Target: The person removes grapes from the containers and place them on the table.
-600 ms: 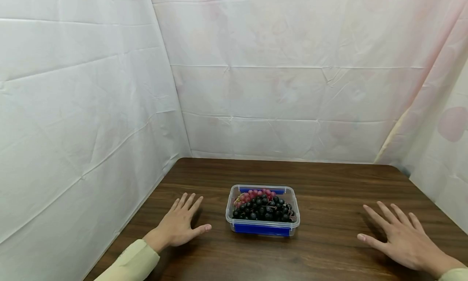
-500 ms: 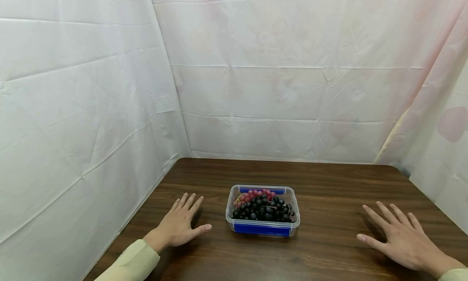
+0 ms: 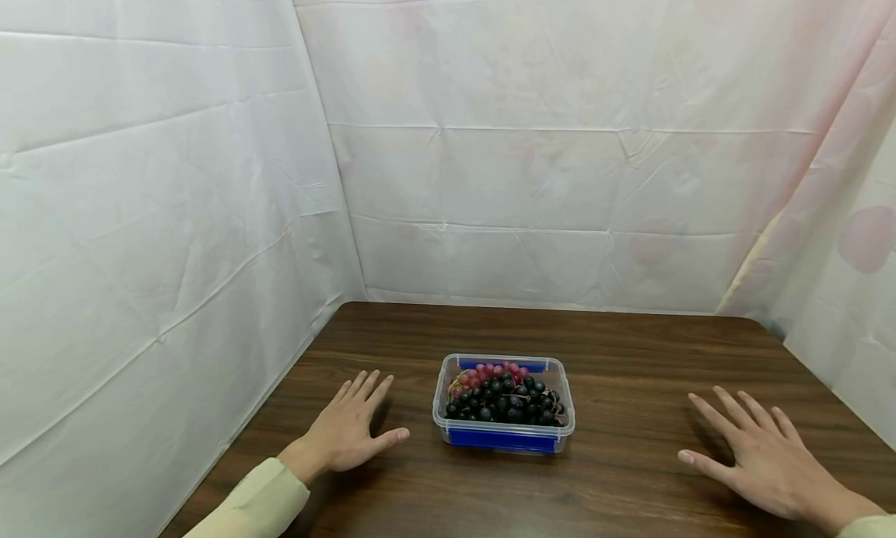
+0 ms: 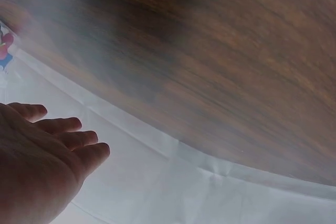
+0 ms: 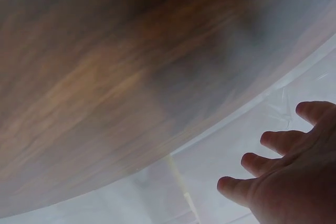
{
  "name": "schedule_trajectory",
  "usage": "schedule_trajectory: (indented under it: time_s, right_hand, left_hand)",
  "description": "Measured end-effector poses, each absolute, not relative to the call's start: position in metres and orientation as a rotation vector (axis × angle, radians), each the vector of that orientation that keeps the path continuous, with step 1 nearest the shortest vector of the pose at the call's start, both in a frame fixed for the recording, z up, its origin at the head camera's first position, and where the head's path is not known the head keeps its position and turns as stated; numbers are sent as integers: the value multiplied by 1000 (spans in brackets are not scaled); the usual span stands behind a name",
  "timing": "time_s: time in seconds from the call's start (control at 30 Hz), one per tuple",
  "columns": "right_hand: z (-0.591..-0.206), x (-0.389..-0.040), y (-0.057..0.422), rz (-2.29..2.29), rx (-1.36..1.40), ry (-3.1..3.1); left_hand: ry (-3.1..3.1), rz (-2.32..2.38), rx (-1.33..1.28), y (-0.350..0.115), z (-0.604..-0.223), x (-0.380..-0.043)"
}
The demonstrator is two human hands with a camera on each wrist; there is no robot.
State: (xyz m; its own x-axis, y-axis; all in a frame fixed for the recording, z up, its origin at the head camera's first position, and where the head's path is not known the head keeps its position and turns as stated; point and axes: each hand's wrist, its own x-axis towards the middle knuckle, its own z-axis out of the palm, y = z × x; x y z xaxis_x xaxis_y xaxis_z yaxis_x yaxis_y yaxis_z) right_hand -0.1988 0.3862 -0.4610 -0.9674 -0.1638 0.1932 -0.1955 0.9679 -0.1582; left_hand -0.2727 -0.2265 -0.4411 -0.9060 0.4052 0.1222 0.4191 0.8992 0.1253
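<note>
A clear plastic container [image 3: 567, 406] with blue clips stands without a lid near the middle of the table. Inside it, dark grapes [image 3: 500, 402] lie in front of red grapes [image 3: 483, 372]. To its left is my left hand [image 3: 341, 435], palm down with fingers straight and thumb spread, holding nothing. My right hand [image 3: 770, 460] is well to the right of the container, likewise spread and holding nothing. The left wrist view shows the left palm [image 4: 37, 166] and fingers; the right wrist view shows the right palm [image 5: 299, 177]. Neither hand touches the container.
The dark wood-grain table [image 3: 616, 491] has rounded far corners. White creased sheeting hangs along the left side [image 3: 161, 211], the back [image 3: 532, 172] and the right of the table.
Both hands have shifted very slightly inward, the right one a little to the left and the left one a little to the right. The container and grapes stay where they were.
</note>
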Motion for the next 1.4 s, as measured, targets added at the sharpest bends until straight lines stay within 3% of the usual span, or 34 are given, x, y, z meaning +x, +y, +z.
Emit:
schedule_trajectory:
  time_s: [1.4]
  right_hand:
    - [-457,-190,362,379,402,-2866]
  left_hand:
    - [-2960,-417,-715,-199,-438,-271]
